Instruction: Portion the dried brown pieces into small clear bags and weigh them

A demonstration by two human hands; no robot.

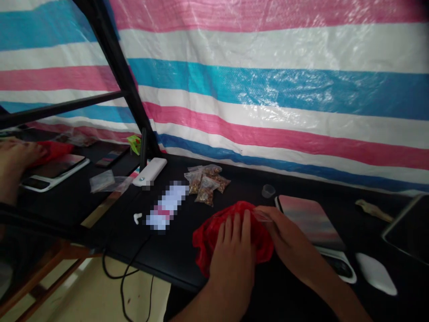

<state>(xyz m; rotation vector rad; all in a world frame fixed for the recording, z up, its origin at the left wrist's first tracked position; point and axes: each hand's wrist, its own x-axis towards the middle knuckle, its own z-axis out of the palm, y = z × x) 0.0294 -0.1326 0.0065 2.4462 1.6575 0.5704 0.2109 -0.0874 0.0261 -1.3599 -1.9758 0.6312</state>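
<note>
In the head view, the person bends both hands over a red bag (208,232), which lies crumpled near the front edge of the black table (147,255). The left hand (233,264) lies over the middle of the red bag, its fingers straight and close together; whether it grips anything inside cannot be told. The right hand (286,232) is at the right edge of the red bag, its fingertips drawn narrow on what looks like a clear bag (263,216) (glare and blur hide whether anything is in it).

Just beyond the red bag, a little to its left, several small bags (205,193) lie in a loose pile, already filled with brownish bits. That part looks done. The clear bag at the fingertips appears unfinished, since it is not with the pile. How much is left cannot be judged, because the hands and folds cover the red bag's contents.

Beyond the red bag and to its right stands a small clear cup (268,191); to its right lie a scale (345,266) and a white mouse (377,273). Well to the left of the red bag, a co-worker's hand (15,156) reaches over another scale (50,182).
</note>
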